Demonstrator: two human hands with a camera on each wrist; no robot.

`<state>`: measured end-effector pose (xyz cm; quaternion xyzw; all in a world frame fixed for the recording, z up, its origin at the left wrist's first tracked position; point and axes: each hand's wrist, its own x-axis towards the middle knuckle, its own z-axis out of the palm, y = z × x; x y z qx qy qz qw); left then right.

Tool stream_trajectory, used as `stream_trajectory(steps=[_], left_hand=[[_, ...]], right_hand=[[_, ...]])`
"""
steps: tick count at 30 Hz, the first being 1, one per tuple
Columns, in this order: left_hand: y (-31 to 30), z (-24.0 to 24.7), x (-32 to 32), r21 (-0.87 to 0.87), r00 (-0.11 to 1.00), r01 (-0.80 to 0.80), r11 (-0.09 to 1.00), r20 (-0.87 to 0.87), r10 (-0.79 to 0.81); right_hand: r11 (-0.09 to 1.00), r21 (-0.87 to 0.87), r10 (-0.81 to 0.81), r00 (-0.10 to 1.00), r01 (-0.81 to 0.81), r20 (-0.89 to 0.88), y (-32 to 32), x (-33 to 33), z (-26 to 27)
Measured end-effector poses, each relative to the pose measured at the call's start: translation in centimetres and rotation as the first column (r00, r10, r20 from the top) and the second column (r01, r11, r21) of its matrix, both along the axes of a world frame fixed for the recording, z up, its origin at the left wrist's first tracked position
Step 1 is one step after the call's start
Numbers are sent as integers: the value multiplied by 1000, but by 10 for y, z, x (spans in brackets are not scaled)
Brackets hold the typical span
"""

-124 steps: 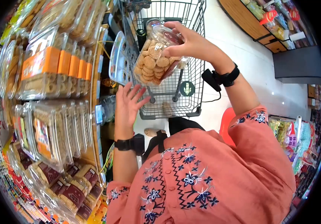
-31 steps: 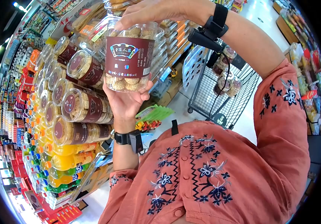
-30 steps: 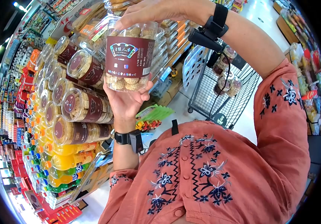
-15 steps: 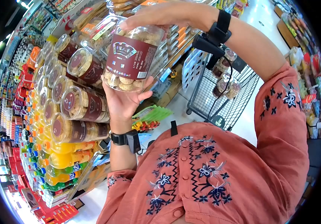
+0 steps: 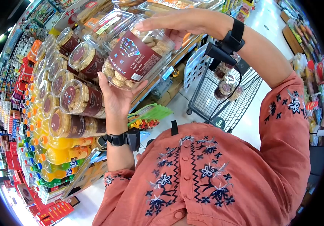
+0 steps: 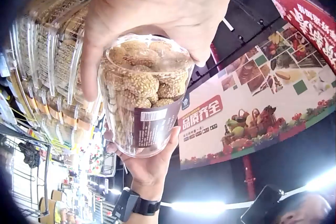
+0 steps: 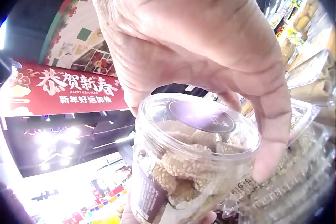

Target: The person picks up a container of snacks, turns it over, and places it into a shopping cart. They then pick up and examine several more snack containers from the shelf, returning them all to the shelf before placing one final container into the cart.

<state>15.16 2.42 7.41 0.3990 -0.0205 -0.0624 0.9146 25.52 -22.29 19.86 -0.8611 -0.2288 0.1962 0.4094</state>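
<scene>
A clear jar (image 5: 134, 56) of round sesame cookies with a maroon label is tilted between both hands in the head view. My left hand (image 5: 118, 100) grips its base, thumb on one side and fingers on the other. At the lid end, my right hand (image 5: 180, 23) holds the jar with thumb and fingers spread round the lid. The left wrist view shows the jar's bottom (image 6: 144, 98) close to the left palm (image 6: 157, 3). In the right wrist view the lid (image 7: 199, 121) lies under the right hand (image 7: 199, 40).
Stacked jars with maroon labels (image 5: 77, 98) fill the display at left, above orange drink bottles (image 5: 62, 154). Clear boxes of pastries (image 5: 107, 28) lie behind the held jar. A wire shopping cart (image 5: 222, 101) holding several jars (image 5: 226, 88) stands at right.
The jar has come out of the cart area to the display side, and both hands now hold it. Over the last second it has tilted, its lid end moving right.
</scene>
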Motion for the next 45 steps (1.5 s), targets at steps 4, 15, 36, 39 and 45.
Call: stream_trajectory(steps=[4,15,36,39,45], left_hand=[[2,-1,2,29,1000,-25,999,-5,25],[7,-2,5,62,1000,-13,998,10,13],[7,-9,-8,-20,996,88,996,22,-87],[-1,-11,-16,-36,992,109,993,75,-106],[-9,-18,-23,-109,971,190,976,168,-170]], right_hand=[[1000,-17,11,999,-11,-49,-2,2,0],[1000,23,-9,1000,9,-26,-1,2,-7],[978,-101,163,972,-182,-172,-1,11,23],[973,-111,200,979,-204,-51,-1,3,40],[972,-178,183,970,-154,159,7,4,49]])
